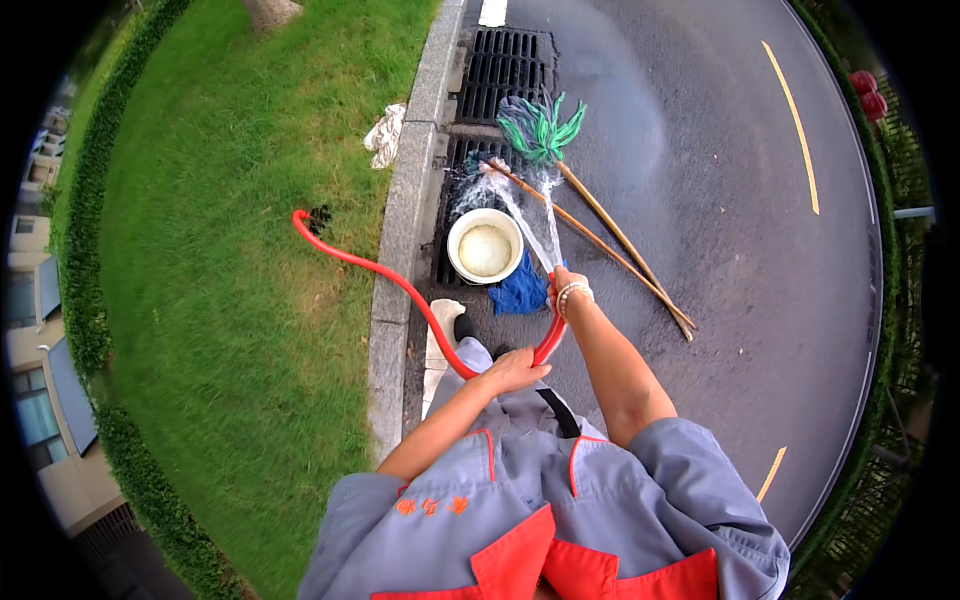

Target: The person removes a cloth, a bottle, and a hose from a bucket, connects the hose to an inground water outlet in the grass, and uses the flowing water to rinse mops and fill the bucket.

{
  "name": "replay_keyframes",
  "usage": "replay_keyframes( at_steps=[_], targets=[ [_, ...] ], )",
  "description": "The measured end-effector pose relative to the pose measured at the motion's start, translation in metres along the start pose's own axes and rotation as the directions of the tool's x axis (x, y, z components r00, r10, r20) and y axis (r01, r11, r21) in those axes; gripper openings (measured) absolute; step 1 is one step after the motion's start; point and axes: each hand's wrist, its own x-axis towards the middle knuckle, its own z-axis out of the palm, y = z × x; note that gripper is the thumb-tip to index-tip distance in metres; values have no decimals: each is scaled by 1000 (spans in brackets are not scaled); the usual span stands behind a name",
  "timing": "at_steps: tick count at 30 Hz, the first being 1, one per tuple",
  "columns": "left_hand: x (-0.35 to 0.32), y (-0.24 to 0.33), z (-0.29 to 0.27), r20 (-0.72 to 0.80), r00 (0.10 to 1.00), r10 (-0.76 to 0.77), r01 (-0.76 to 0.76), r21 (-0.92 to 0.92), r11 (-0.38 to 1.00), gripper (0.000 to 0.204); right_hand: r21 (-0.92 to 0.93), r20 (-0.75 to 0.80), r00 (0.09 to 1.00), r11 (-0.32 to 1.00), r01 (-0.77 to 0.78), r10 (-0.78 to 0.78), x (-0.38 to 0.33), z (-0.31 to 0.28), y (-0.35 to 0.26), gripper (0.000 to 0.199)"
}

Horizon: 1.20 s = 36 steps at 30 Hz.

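Red hose (400,285) in both hands, spraying green mop (540,130) on drain grate (505,70).

Daylight falls on a grass lawn (230,250) filling the left, a stone kerb (400,230) down the centre, and wet asphalt road (720,250) with yellow dashes at right.

Both forearms reach forward. The left hand (515,371) is curled shut, fingers wrapped downward. The right hand (566,290) is stretched further out, fist closed, wrist bent slightly.
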Motion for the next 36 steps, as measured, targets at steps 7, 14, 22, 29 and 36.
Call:
replay_keyframes(
  at_steps=[7, 14, 22, 29, 36],
  targets=[
    [4, 6, 28, -29, 1000, -2, 2, -25, 1000, 42, 5, 25, 999, 999, 31, -31, 8, -19, 13, 30],
    [2, 18, 31, -2, 1000, -25, 25, -32, 999, 44, -66, 3, 999, 996, 52, -52, -11, -26, 9, 37],
    [0, 26, 19, -3, 998, -66, 66, -56, 996, 47, -98, 67, 994, 991, 96, -89, 10, -20, 8, 40],
    [-6, 25, 14, -95, 995, 22, -25, -35, 999, 40, 10, 27, 996, 997, 81, -81, 0, -18, 4, 33],
    [-6, 19, 11, -80, 997, -24, 22, -26, 999, 41, 3, 26, 997, 997, 72, -72, -22, -14, -5, 33]
  ],
)
